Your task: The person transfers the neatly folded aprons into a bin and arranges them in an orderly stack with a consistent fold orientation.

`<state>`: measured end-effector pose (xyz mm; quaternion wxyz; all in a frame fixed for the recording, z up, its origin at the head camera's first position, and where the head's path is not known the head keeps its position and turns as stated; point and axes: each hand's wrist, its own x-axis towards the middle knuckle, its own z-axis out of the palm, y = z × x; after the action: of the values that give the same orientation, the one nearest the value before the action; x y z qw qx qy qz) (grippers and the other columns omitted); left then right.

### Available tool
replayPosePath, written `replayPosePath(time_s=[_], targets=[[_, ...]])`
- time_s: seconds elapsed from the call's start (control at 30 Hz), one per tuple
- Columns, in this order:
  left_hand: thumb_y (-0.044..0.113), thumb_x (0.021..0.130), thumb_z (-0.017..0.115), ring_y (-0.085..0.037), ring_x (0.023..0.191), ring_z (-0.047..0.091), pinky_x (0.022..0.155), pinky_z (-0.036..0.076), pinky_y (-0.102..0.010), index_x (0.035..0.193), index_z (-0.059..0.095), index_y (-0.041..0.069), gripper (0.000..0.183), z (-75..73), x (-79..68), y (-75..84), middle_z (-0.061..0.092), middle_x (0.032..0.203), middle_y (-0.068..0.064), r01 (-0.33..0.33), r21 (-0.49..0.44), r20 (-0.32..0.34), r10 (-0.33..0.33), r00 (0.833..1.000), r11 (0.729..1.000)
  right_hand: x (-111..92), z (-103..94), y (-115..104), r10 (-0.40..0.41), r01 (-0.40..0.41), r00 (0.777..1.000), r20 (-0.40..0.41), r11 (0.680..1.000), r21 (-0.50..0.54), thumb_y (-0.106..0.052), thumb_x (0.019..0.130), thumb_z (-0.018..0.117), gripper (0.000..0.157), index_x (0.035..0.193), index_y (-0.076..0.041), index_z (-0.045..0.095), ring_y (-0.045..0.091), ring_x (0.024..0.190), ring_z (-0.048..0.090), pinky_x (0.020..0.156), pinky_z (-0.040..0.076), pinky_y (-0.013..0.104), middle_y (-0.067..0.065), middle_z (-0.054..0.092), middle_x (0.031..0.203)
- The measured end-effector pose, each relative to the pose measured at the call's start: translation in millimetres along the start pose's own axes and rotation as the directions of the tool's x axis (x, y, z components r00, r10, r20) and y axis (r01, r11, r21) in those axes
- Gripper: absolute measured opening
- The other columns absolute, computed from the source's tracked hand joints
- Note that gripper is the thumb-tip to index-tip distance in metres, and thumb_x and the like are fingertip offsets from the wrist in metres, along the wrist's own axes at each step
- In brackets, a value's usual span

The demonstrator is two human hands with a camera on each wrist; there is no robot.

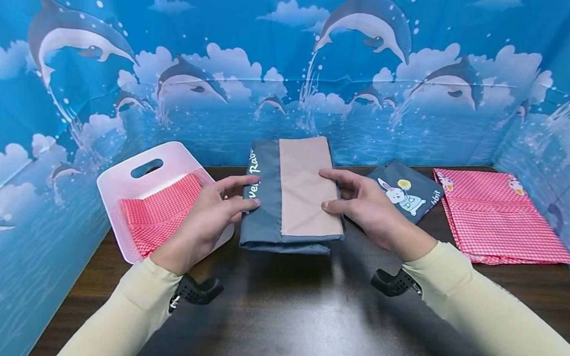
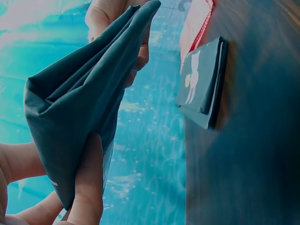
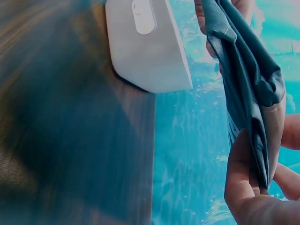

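Note:
Both hands hold up a folded dark grey cloth [image 1: 264,221] with a beige panel and white lettering, tilted above the table. My left hand [image 1: 205,215] pinches its left edge, thumb and fingers on either side. At the opposite edge my right hand [image 1: 370,207] grips it, thumb and forefinger lying over the beige panel. The left wrist view shows the folded layers of the cloth [image 2: 79,98] from the side, gaping at one end. In the right wrist view, its stacked folds [image 3: 248,89] run down into the right fingers.
A white plastic bin [image 1: 113,187] with a handle slot stands at left, a red checked cloth [image 1: 167,208] inside. On the right lie a folded dark cloth with a rabbit print [image 1: 404,190] and a folded red checked cloth [image 1: 503,217]. A dolphin-print curtain [image 1: 293,67] encloses the dark wooden table [image 1: 293,324].

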<state>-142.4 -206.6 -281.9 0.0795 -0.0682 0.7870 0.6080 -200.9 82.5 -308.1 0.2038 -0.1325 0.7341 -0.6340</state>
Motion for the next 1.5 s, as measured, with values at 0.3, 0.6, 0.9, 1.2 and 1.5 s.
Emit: replayPosePath(time_s=[0.3,0.6,0.9,1.2,1.5], targets=[[0.016,0.101,0.072,-0.031,0.145,0.037,0.123,0.044,-0.057,0.155,0.059,0.016,0.055,-9.7,-0.5,0.3,0.038,0.164,-0.012,0.023,0.008,-0.053,-0.022,0.998,1.0,13,12.4,-3,-0.018,0.017,1.0,0.011,0.999,0.043,0.0,0.102,0.067,0.067,0.163,-0.016,0.046,0.031,0.14,0.057,0.09,0.061,0.025,0.014,0.048,0.161],[0.02,0.103,0.072,-0.03,0.143,0.05,0.106,0.06,-0.038,0.16,0.054,0.019,0.059,-29.8,-3.7,-6.0,0.037,0.167,-0.011,0.041,0.027,-0.111,-0.038,0.993,0.999,34,38.2,-6,-0.033,0.031,0.999,0.02,0.995,0.092,-0.002,0.102,0.068,0.064,0.161,-0.016,0.048,0.028,0.131,0.061,0.09,0.059,0.025,0.013,0.05,0.157],[0.019,0.106,0.067,-0.019,0.123,0.058,0.085,0.062,-0.02,0.163,0.049,0.02,0.06,-61.1,-8.5,-12.2,0.045,0.157,-0.008,0.057,0.001,-0.213,-0.055,0.976,0.998,57,68.1,-10,-0.063,0.026,0.988,0.144,0.969,0.245,0.004,0.093,0.07,0.079,0.163,-0.022,0.044,0.028,0.139,0.057,0.094,0.056,0.032,0.006,0.042,0.165],[0.015,0.106,0.066,-0.009,0.113,0.06,0.081,0.062,-0.021,0.165,0.043,0.02,0.064,-90.6,-14.4,-23.4,0.054,0.13,0.011,0.047,-0.077,-0.268,-0.066,0.961,0.996,74,98.5,-11,-0.07,0.017,0.981,0.18,0.959,0.282,0.007,0.093,0.069,0.078,0.162,-0.022,0.047,0.028,0.137,0.058,0.102,0.056,0.037,0.007,0.044,0.163],[0.012,0.106,0.066,-0.006,0.114,0.058,0.08,0.061,-0.019,0.163,0.046,0.027,0.062,-110.6,-23.1,-36.3,0.054,0.131,0.017,0.07,-0.17,-0.359,-0.128,0.924,0.983,83,129.4,-11,-0.08,0.012,0.977,0.197,0.947,0.32,0.012,0.09,0.066,0.077,0.159,-0.017,0.052,0.026,0.129,0.061,0.095,0.057,0.032,0.012,0.047,0.159]])
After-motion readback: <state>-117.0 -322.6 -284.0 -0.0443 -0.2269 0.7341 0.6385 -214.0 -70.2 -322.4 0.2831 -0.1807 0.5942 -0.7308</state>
